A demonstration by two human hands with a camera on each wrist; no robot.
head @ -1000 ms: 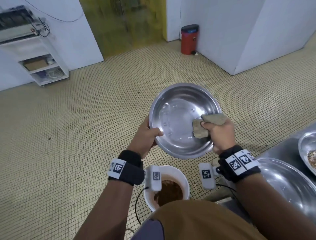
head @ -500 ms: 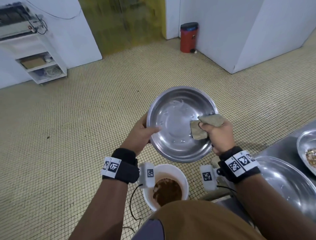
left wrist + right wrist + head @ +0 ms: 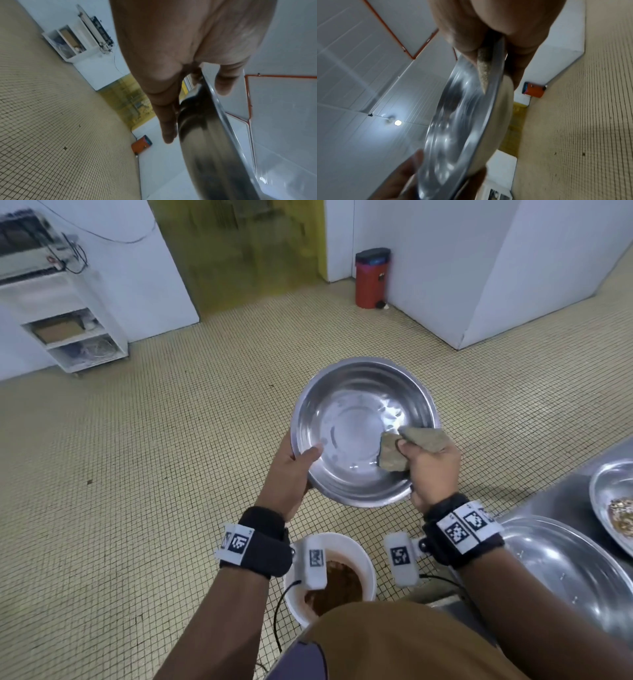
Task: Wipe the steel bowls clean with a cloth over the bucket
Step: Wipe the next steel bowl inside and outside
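Bowl [image 3: 356, 426] turned since earlier frame, cloth [image 3: 394, 455] now lower; left hand [image 3: 291, 474] grips rim, right hand [image 3: 433, 470] pinches cloth (mid-wipe); next, sweep wall beyond fingers.

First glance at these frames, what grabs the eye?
The steel bowl held up mid-frame: the left hand grips its near-left rim while the right hand presses a tan cloth over its right rim. Below sits a white bucket of brown liquid, and a red bin stands by the far wall.
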